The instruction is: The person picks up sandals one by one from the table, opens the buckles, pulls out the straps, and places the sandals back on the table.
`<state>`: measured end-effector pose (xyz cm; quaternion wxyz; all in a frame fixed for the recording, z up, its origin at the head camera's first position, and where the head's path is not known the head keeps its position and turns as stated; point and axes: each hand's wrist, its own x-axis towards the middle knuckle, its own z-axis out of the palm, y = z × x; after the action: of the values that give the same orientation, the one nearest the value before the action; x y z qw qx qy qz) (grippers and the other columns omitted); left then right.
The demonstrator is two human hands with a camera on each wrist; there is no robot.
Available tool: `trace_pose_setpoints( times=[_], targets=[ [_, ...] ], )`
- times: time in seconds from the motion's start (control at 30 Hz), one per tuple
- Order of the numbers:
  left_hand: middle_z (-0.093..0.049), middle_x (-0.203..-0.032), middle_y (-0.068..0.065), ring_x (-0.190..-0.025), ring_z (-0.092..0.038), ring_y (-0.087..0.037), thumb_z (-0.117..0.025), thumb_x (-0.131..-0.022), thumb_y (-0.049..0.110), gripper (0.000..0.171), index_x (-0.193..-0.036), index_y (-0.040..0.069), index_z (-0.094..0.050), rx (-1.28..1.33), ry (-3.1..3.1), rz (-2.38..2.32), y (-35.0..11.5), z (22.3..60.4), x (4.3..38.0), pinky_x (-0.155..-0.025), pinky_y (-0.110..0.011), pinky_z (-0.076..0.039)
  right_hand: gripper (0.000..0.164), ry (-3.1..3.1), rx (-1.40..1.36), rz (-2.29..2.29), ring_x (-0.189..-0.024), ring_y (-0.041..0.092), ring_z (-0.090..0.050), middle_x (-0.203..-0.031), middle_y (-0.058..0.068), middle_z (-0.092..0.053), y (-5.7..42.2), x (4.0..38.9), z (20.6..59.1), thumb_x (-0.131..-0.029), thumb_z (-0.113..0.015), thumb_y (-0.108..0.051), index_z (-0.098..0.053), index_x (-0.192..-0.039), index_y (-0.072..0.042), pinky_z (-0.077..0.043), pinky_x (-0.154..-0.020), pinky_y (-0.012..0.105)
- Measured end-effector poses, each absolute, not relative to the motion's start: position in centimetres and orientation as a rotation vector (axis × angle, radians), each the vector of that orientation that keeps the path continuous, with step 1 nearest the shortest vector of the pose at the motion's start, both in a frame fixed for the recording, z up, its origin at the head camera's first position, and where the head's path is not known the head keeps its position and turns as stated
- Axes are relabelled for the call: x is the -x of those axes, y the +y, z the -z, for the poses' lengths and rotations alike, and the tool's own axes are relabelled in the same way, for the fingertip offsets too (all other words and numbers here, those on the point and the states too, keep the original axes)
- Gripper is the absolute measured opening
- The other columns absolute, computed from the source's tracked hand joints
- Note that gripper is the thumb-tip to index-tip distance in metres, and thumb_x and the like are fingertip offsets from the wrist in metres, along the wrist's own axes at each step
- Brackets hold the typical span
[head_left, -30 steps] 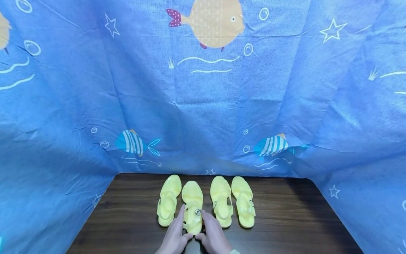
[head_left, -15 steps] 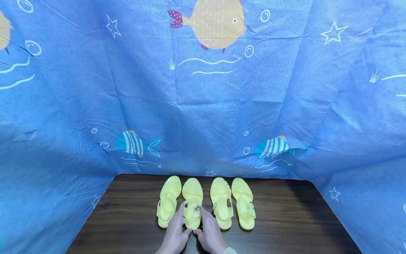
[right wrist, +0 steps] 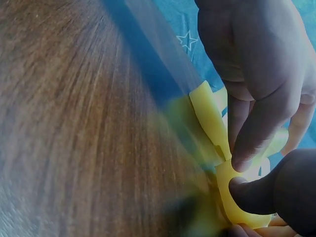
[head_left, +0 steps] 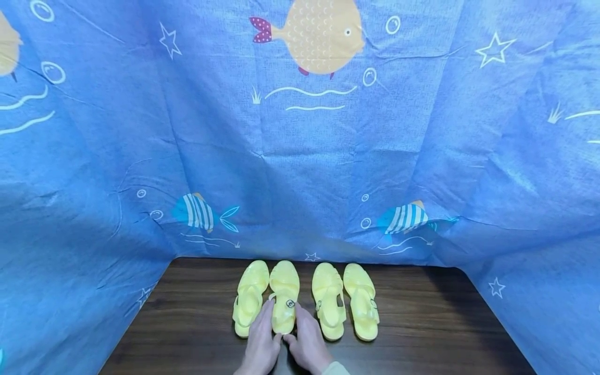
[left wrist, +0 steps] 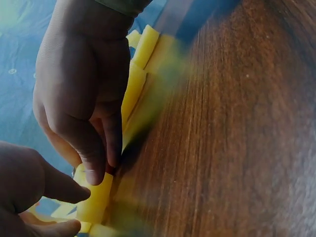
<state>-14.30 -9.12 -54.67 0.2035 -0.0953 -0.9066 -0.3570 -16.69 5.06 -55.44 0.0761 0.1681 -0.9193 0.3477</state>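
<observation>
Four-in-a-row is not stated; several pale yellow jelly sandals lie toes away on a dark wooden table (head_left: 422, 323). My left hand (head_left: 261, 341) and right hand (head_left: 309, 341) hold the second sandal from the left (head_left: 284, 278), one on each side. Both thumbs press against its heel (right wrist: 242, 200), and the other fingers lie along its sides. A round buckle shows near my right fingertips. The leftmost sandal (head_left: 253, 278) is close beside my left hand. Right of my right hand lies another sandal (head_left: 326, 281).
The rightmost sandal (head_left: 359, 281) lies beside its neighbour. A blue cloth (head_left: 304, 177) printed with fish and stars hangs behind the table and down both sides. The table's far edge (head_left: 398, 264) lies just beyond the sandal toes.
The second sandal from the left has slid forward, with both hands moving along at its heel. Its toe now lines up with the leftmost sandal's toe. The other sandals stay put.
</observation>
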Motion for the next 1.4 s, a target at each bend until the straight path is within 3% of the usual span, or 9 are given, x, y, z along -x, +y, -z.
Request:
trace_pose_setpoints(
  times=[0.17,0.3,0.5,0.6,0.73,0.83,0.93,1.13,1.4],
  targets=[
    [-0.054,-0.144,-0.035,-0.133,-0.054,-0.048,-0.082,-0.073,-0.011,0.074,-0.142,-0.011,-0.054,0.245,-2.568,0.995,-9.2,54.2,14.0,-0.106,-0.061,-0.048,0.073,-2.745,-0.5,-1.023,-0.124,0.034,-0.063,-0.134,0.02,-0.066,5.0,16.6,55.5,-0.081,-0.087,-0.008,-0.053,-0.145,0.005,-0.054,-0.102,0.05],
    [-0.056,-0.143,-0.033,-0.129,-0.059,-0.046,-0.083,-0.075,-0.001,0.067,-0.138,-0.008,-0.059,0.229,-2.557,0.915,-9.0,53.7,13.4,-0.102,-0.058,-0.052,0.074,-2.735,-0.499,-1.046,-0.123,0.035,-0.064,-0.135,0.023,-0.065,5.3,16.4,55.4,-0.083,-0.087,-0.009,-0.052,-0.146,0.008,-0.054,-0.101,0.05],
    [-0.064,-0.137,-0.017,-0.114,-0.069,-0.034,-0.087,-0.077,0.01,0.059,-0.131,0.004,-0.067,0.151,-2.562,0.754,-8.9,53.1,12.1,-0.082,-0.052,-0.061,0.07,-2.778,-0.53,-1.127,-0.115,0.031,-0.067,-0.134,0.023,-0.065,6.6,16.2,55.3,-0.086,-0.086,-0.015,-0.053,-0.144,0.009,-0.057,-0.094,0.047],
    [-0.071,-0.125,-0.007,-0.097,-0.072,-0.024,-0.088,-0.074,0.012,0.054,-0.124,0.008,-0.071,0.181,-2.471,0.729,-8.8,53.2,11.7,-0.071,-0.044,-0.06,0.066,-2.825,-0.544,-1.185,-0.104,0.025,-0.068,-0.128,0.016,-0.067,7.4,16.0,55.4,-0.087,-0.085,-0.015,-0.056,-0.142,0.007,-0.058,-0.088,0.041],
    [-0.074,-0.103,0.002,-0.072,-0.067,-0.005,-0.089,-0.067,0.006,0.05,-0.114,0.009,-0.074,0.326,-2.259,0.81,-8.6,53.7,11.7,-0.061,-0.023,-0.054,0.058,-2.841,-0.574,-1.246,-0.1,0.022,-0.068,-0.118,0.011,-0.07,8.5,15.3,55.4,-0.087,-0.084,-0.014,-0.06,-0.136,0.006,-0.059,-0.084,0.038],
    [-0.074,-0.094,0.002,-0.064,-0.062,0.002,-0.087,-0.065,-0.001,0.049,-0.111,0.006,-0.073,0.441,-2.172,0.94,-8.2,54.0,11.9,-0.057,-0.012,-0.048,0.053,-2.81,-0.6,-1.293,-0.095,0.017,-0.068,-0.111,0.008,-0.071,9.4,14.6,55.5,-0.085,-0.084,-0.012,-0.064,-0.131,0.004,-0.059,-0.078,0.032],
    [-0.075,-0.092,-0.003,-0.065,-0.063,0.003,-0.085,-0.069,-0.003,0.045,-0.111,0.004,-0.072,0.508,-2.208,1.108,-7.8,54.1,11.9,-0.054,-0.012,-0.049,0.047,-2.777,-0.619,-1.344,-0.093,0.014,-0.068,-0.106,0.006,-0.071,10.3,13.8,55.5,-0.084,-0.085,-0.013,-0.068,-0.125,0.002,-0.059,-0.075,0.028],
    [-0.076,-0.104,-0.013,-0.08,-0.069,-0.007,-0.081,-0.083,0.009,0.041,-0.121,-0.001,-0.069,0.481,-2.534,1.464,-7.2,53.9,12.0,-0.063,-0.023,-0.057,0.033,-2.702,-0.609,-1.369,-0.087,0.007,-0.068,-0.098,0.002,-0.071,12.5,12.3,55.5,-0.084,-0.084,-0.016,-0.073,-0.112,-0.002,-0.059,-0.069,0.025],
    [-0.073,-0.118,-0.012,-0.11,-0.07,-0.027,-0.084,-0.084,0.023,0.054,-0.128,-0.002,-0.066,0.494,-2.749,1.307,-6.0,54.4,13.2,-0.094,-0.04,-0.057,0.023,-2.62,-0.438,-1.271,-0.079,0.001,-0.067,-0.093,-0.002,-0.071,14.9,11.4,56.0,-0.082,-0.086,-0.014,-0.075,-0.102,-0.008,-0.058,-0.065,0.023]
  ],
)
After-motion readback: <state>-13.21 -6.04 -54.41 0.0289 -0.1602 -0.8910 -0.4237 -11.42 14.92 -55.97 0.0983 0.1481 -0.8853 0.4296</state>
